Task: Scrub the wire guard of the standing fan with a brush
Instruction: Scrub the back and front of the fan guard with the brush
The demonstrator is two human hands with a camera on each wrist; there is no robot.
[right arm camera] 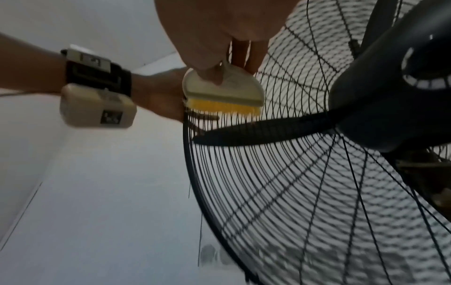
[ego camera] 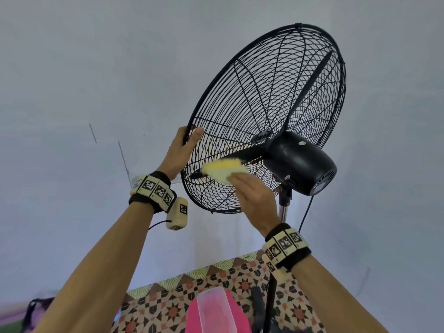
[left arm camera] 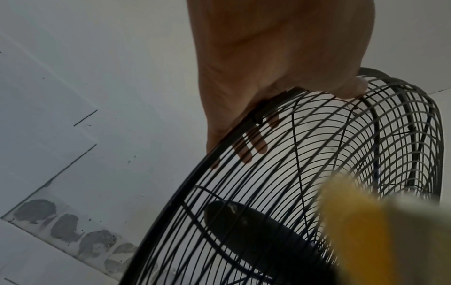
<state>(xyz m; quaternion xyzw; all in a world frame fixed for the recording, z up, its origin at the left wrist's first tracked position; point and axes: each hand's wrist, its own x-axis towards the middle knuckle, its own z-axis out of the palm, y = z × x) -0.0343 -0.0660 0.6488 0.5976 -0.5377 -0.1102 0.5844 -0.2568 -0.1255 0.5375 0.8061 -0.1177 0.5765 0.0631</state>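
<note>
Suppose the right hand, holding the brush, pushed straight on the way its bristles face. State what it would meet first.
The right hand presses the brush bristles-first at the wire guard, so the wires come first. Behind them lies a fan blade, though depth is unclear.

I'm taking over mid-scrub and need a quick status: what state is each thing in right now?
left hand: grips the guard's rim, steadying it.
right hand: holds the brush.
brush: yellow bristles pressed against the guard wires.
wire guard: mounted on the fan, tilted.
fan blades: look still.
motor housing: atop the pole, cord hanging.
</note>
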